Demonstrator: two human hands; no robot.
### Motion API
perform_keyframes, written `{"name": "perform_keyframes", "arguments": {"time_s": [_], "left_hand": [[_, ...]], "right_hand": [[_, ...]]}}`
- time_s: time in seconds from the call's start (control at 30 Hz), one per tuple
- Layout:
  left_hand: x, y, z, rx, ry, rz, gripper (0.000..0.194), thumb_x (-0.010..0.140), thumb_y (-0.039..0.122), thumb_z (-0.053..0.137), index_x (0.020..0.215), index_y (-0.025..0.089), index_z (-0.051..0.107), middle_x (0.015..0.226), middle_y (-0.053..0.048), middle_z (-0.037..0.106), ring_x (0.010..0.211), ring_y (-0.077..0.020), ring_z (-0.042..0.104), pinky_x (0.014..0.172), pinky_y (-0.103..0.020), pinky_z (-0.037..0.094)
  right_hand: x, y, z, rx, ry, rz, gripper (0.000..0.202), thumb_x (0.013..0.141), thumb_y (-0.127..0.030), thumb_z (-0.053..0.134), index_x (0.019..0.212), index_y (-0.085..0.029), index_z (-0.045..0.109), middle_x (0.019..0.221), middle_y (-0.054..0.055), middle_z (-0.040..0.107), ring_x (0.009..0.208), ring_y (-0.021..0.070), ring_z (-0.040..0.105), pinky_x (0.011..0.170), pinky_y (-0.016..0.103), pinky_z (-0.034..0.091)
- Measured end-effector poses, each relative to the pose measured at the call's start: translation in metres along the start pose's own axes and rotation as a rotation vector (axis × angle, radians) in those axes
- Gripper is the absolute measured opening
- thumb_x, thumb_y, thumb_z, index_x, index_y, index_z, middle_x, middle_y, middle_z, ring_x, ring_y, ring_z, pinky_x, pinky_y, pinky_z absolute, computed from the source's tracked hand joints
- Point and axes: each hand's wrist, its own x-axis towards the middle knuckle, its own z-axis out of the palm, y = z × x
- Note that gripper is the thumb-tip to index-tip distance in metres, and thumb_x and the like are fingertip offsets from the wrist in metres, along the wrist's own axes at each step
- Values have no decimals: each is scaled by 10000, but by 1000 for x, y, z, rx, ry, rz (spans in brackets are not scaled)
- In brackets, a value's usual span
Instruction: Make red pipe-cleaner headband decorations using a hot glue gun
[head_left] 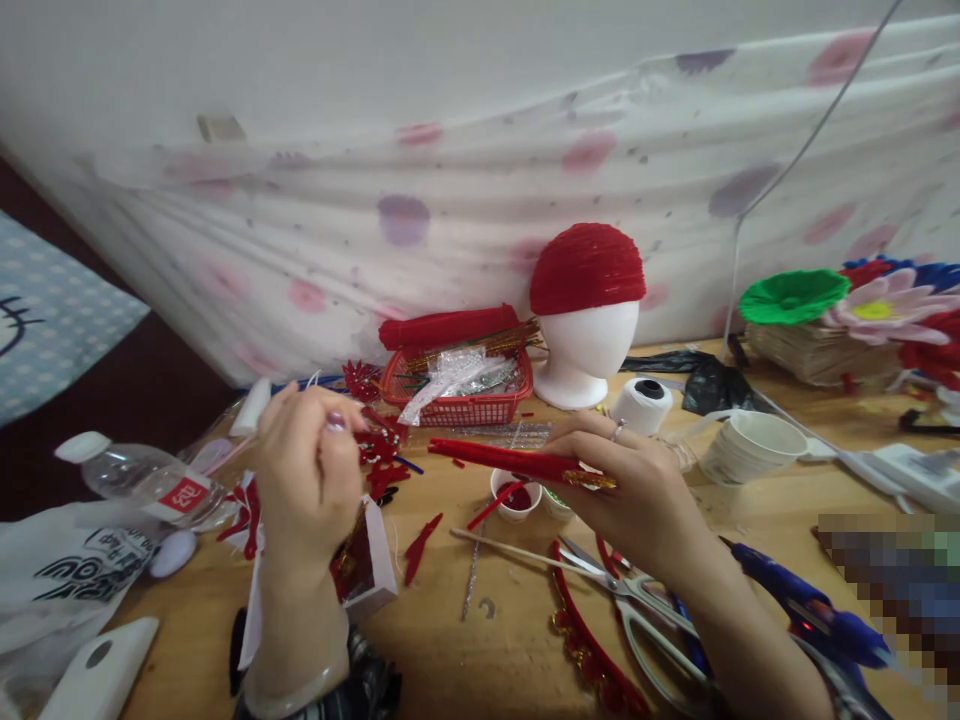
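Observation:
My right hand (611, 475) is closed around a long red fuzzy strip (495, 457), which points left above the table and has glittery gold at its near end. A thin red piece (493, 508) hangs at an angle below that strip. To the left, my left hand (307, 450) is raised with its fingers curled together; what they hold, if anything, is hidden. Red ornaments with beads (377, 440) lie just behind it. Below the strip stands a small white cup (515, 496) with red bits inside. A white box (375, 575) is beside my left wrist.
Behind are a red basket (472, 410) of packets and a white foam head (585, 350) in a red cap (589, 268). Scissors (637, 600), a red headband (581, 640) and a blue glue gun (817, 605) lie at right. A bottle (157, 485) leans at left.

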Motion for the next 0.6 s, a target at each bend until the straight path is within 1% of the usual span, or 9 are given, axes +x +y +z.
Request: {"name": "perform_keyframes", "arguments": {"time_s": [0.1, 0.2, 0.27, 0.33, 0.37, 0.43, 0.47, 0.53, 0.6], "left_hand": [[1, -26, -13, 191, 41, -219, 303, 958, 298, 384, 712, 244, 552, 737, -5, 623, 773, -207, 624, 722, -386, 448], [0, -42, -22, 271, 17, -389, 426, 986, 443, 358, 701, 236, 597, 677, 12, 599, 745, -205, 640, 702, -401, 424], [1, -47, -24, 297, -8, -413, 444, 980, 486, 378, 755, 225, 659, 724, 10, 634, 814, -230, 674, 735, -426, 445], [3, -47, -23, 295, -17, -324, 377, 969, 448, 431, 983, 206, 720, 970, -9, 694, 1047, -286, 665, 868, -472, 470], [4, -45, -21, 278, 3, -250, 359, 956, 415, 475, 1135, 200, 700, 1133, -22, 682, 1175, -311, 615, 957, -497, 455], [5, -31, -15, 192, 46, -93, 426, 924, 333, 572, 1333, 220, 604, 1333, -42, 615, 1302, -310, 532, 1075, -522, 412], [5, -21, -10, 121, 94, -29, 433, 892, 290, 638, 1322, 247, 612, 1312, -41, 637, 1256, -284, 571, 1073, -517, 435], [3, 4, 0, -124, -75, 91, 268, 918, 196, 626, 1163, 291, 682, 1183, -15, 696, 1120, -209, 643, 1012, -464, 503], [-1, 29, 11, -215, -225, 234, 141, 911, 200, 660, 1016, 287, 698, 1125, -9, 702, 1112, -209, 631, 1063, -520, 444]], "right_hand": [[1, 0, 0, 15, 10, -3, 137, 879, -101, 580, 819, -192, 663, 810, 35, 697, 710, 148, 664, 605, 250, 500], [0, 0, 1, 12, 39, -10, 138, 870, -94, 584, 821, -196, 664, 819, 35, 707, 716, 150, 667, 616, 255, 507], [-1, 0, 1, 1, 56, -19, 134, 864, -95, 586, 823, -195, 666, 820, 37, 710, 720, 155, 666, 621, 261, 512], [-1, 0, 1, -10, 62, -27, 140, 859, -86, 583, 820, -191, 665, 819, 39, 710, 722, 156, 665, 622, 261, 510], [-1, 0, 1, -16, 62, -30, 144, 857, -79, 580, 821, -189, 665, 820, 40, 711, 723, 156, 664, 623, 260, 509], [0, 0, 1, -19, 64, -39, 147, 853, -69, 579, 820, -183, 666, 820, 42, 710, 719, 154, 664, 619, 257, 505], [0, -1, 1, -15, 64, -42, 146, 852, -67, 581, 821, -181, 667, 821, 43, 709, 718, 153, 665, 616, 255, 504], [0, -2, 1, -4, 62, -47, 138, 857, -72, 587, 822, -178, 669, 820, 43, 706, 714, 153, 666, 604, 252, 504], [0, -3, 1, 4, 56, -51, 138, 870, -80, 584, 829, -177, 672, 820, 43, 705, 717, 152, 670, 605, 251, 508]]}}
